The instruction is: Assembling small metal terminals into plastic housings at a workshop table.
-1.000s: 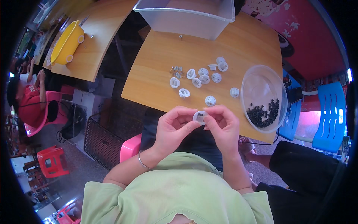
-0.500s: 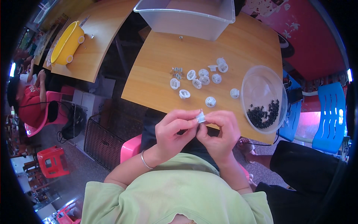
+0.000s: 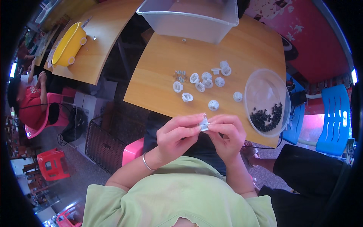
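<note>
Pinching a small white part (image 3: 204,125) from both sides, the left hand (image 3: 177,132) and right hand (image 3: 227,132) bring thumb and fingertips together on it at the near edge of the table (image 3: 151,96). The opposed two-hand grip appears to steady the part so that force can be applied without slip. Much of its outline is hidden behind the fingers, so its exact orientation cannot be told.

Clock positions are taken from the grip, 12 o'clock pointing away from the body. At 1 o'clock, a loose white piece (image 3: 213,105) lies nearest; a cluster of similar white pieces (image 3: 207,83) spreads toward 12, probably kept there for easy reach. Small metal parts (image 3: 180,76) lie grouped at 11 o'clock. Between 2 and 3 o'clock, a clear round tub (image 3: 261,83) contains small black pieces (image 3: 261,120); its wall presumably prevents scattering. Beyond the cluster, a large clear bin (image 3: 189,27) limits reach toward 12 o'clock. At 4 o'clock, another person's dark-clothed leg (image 3: 302,166) restricts elbow room; a pink stool (image 3: 133,151) shows at 8.
</note>
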`<state>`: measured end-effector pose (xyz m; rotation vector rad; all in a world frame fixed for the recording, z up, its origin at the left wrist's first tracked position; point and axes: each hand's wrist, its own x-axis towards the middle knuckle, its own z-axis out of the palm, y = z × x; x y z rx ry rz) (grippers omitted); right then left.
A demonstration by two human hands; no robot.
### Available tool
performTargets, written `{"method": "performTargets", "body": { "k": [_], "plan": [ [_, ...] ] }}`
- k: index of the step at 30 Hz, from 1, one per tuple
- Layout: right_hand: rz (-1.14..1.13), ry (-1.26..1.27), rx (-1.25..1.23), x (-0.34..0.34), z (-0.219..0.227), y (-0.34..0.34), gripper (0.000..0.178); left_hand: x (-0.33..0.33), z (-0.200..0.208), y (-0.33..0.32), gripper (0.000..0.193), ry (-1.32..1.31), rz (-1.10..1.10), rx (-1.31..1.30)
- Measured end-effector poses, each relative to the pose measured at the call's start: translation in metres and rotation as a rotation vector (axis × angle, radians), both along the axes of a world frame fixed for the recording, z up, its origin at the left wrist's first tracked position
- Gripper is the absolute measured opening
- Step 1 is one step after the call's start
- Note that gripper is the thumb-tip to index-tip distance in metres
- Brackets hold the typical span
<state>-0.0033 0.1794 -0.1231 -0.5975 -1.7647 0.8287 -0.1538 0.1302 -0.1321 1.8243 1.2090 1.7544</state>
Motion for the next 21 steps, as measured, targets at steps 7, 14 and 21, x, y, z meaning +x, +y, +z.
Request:
{"method": "performTargets", "body": {
  "k": [7,14,21],
  "plan": [
    [0.036,0.062,0.027,0.0049,-0.0029,0.0011,0.024,0.0008,0.0007,-0.0008,0.017,0.035,-0.064,0.076],
    [0.006,0.026,0.079,0.0037,-0.0014,-0.0016,0.023,-0.0012,0.0037,-0.0003,0.012,0.065,-0.073,0.09],
    [0.024,0.017,0.066,0.0067,-0.0021,0.0038,0.023,-0.0032,0.0065,0.0021,0.011,0.095,-0.091,0.098]
  ]
}}
